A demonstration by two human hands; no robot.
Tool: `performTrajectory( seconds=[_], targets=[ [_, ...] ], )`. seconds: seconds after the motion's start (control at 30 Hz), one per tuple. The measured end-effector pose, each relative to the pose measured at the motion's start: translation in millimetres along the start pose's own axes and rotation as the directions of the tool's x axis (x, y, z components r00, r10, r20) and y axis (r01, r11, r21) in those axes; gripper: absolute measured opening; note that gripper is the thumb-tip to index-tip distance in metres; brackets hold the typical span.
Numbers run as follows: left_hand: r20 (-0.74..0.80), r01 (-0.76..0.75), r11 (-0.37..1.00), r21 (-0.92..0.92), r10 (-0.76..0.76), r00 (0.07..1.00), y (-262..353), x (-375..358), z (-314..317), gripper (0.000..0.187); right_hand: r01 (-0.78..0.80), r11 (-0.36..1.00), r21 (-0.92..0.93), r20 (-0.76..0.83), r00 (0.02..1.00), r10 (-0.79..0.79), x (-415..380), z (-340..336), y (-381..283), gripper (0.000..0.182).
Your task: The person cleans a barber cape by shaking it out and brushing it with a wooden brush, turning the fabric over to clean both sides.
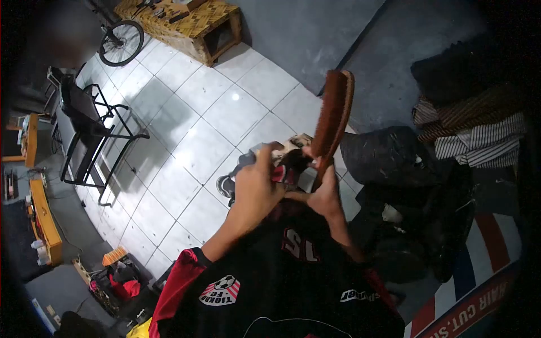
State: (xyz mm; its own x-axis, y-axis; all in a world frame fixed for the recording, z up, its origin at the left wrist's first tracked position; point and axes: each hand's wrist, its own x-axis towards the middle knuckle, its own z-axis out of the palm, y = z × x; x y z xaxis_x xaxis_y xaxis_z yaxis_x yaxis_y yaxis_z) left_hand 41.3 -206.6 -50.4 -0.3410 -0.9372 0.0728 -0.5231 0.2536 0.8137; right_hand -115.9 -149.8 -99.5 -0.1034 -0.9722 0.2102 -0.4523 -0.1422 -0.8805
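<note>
A long curved neck brush [331, 115] with reddish-brown bristles and a wooden back stands nearly upright in my right hand [326, 194], which grips its lower end. My left hand [256, 183] is raised close beside it, fingers bent inward. Between the two hands shows a red and dark item [283, 173], partly covered by my left fingers; I cannot tell its kind. Just beyond it is a cream-coloured patterned thing [298, 142], partly behind the brush. Below my left hand a grey and white shoe [225, 186] shows on the tiles.
A black-framed chair [84, 124] stands on the white tiled floor [208, 146] to the left. A woven-topped bench [197, 28] and a bicycle wheel [122, 44] are at the back. Striped cloths [484, 141] and dark bundles lie at right, near a hair-cut sign [479, 304].
</note>
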Motion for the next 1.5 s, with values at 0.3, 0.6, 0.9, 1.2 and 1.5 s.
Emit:
performTrajectory(
  seconds=[0.3, 0.6, 0.9, 1.2, 1.5],
  targets=[
    [0.233, -0.08, 0.991, 0.105, 0.054, 0.971, -19.0, -8.1, -47.9, 0.037, -0.305, 0.952, -0.032, -0.197, 0.936, 0.294, -3.0, 8.6, 43.9, 0.037],
    [-0.016, 0.045, 0.985, 0.169, -0.043, 0.999, -74.3, -8.9, -94.8, 0.048, -0.291, 0.956, 0.029, 0.188, 0.941, 0.28, -19.1, -50.6, 27.5, 0.033],
    [-0.24, 0.095, 0.939, 0.329, -0.014, 0.971, -120.1, -14.1, -69.2, 0.039, -0.292, 0.916, 0.276, 0.001, 0.953, 0.304, -15.4, -93.7, 0.3, 0.029],
    [-0.011, 0.198, 0.978, 0.057, -0.198, 0.98, -135.0, -31.4, -86.2, 0.032, -0.251, 0.932, -0.26, -0.281, 0.944, 0.175, -17.1, -106.1, 4.4, 0.037],
    [0.351, -0.473, 0.762, -0.443, 0.633, 0.69, -43.8, 10.9, -69.5, 0.037, -0.061, 0.998, -0.022, -0.282, 0.958, 0.053, 1.0, -77.6, 37.1, 0.027]
  ],
)
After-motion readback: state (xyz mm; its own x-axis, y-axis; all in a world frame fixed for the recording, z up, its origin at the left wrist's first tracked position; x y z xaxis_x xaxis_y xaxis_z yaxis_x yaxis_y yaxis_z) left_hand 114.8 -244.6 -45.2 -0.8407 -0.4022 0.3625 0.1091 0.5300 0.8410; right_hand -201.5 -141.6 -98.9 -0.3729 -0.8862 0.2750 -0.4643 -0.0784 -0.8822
